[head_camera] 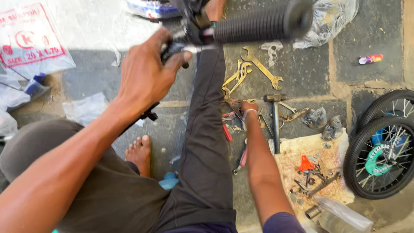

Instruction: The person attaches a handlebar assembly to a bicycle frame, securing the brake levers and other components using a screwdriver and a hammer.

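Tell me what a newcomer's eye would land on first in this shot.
First, the black ribbed handlebar grip looming at top centre, with the left hand clasped on the bar beside it. Next, the right hand reaching down into the scattered tools on the stone floor, beside a hammer and brass-coloured spanners. At the right edge stand two small spoked wheels.

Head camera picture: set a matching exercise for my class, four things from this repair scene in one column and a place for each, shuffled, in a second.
Things:
1. hammer
2. small wheels
3. handlebar grip
4. left hand

Places:
A. at the top of the picture, black and ribbed
B. at the right edge, on the ground
C. lying among the tools, just right of the right hand
D. closed on a dark part beside the grip

Pairs: 1-C, 2-B, 3-A, 4-D
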